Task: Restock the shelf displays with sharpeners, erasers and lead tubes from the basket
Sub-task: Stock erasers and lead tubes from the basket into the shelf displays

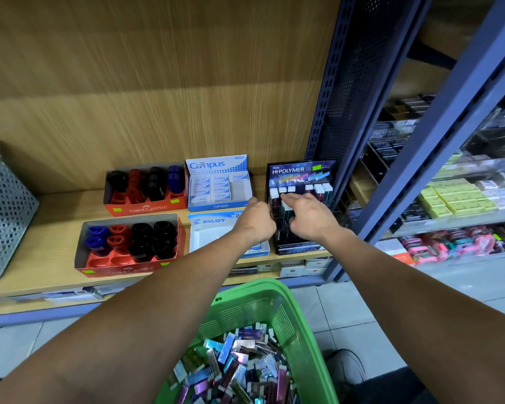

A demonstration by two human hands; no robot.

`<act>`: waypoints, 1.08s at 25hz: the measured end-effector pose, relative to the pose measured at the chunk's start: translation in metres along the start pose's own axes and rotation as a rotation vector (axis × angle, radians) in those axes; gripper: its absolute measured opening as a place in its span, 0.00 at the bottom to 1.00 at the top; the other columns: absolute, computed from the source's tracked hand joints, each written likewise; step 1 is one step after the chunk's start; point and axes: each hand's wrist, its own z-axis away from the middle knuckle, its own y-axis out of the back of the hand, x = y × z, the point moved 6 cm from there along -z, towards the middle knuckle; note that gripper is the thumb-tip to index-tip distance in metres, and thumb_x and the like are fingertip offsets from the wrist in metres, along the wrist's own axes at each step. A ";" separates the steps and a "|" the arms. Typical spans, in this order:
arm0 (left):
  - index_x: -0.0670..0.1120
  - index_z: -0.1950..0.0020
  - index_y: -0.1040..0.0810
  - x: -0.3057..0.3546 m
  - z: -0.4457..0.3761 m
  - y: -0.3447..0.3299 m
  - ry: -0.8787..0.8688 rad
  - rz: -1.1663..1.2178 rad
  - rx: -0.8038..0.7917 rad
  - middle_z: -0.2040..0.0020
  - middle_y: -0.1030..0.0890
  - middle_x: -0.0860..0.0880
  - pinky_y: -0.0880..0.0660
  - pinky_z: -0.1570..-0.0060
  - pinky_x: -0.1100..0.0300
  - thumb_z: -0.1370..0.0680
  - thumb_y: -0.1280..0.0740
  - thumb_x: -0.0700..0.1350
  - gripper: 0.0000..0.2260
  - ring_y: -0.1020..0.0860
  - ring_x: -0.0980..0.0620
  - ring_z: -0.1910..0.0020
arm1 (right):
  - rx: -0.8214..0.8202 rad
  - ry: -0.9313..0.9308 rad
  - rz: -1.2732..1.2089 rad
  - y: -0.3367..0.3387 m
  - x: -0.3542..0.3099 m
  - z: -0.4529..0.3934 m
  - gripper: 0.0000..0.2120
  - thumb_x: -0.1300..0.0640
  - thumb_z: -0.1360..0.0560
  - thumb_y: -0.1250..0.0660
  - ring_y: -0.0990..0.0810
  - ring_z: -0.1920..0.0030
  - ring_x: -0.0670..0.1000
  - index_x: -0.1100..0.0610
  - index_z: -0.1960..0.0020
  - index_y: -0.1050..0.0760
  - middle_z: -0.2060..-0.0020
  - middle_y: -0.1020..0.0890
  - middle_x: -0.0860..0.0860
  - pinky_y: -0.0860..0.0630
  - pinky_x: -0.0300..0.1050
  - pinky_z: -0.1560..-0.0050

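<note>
Reaching both hands (283,218) into Hi-Polymer display (299,170).

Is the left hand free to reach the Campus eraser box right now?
Probably yes. The left hand sits at the Hi-Polymer display, just right of the Campus box, whose open top looks unobstructed. Whether it holds anything is unclear.

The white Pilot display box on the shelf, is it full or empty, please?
Apparently empty: the white Pilot display box shows bare interior; the left hand hides its right part.

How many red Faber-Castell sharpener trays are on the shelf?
2: back tray left of the Campus box; front tray left of the Pilot box. None seem hidden.
</note>
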 end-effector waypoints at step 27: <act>0.38 0.44 0.17 -0.172 0.193 -0.087 0.122 -0.079 -0.349 0.48 0.16 0.42 0.21 0.50 0.54 0.25 0.33 0.35 0.11 0.18 0.45 0.51 | -0.341 0.032 0.076 -0.197 -0.105 0.145 0.09 0.65 0.25 0.31 0.19 0.52 0.54 0.58 0.45 0.21 0.49 0.18 0.56 0.20 0.49 0.45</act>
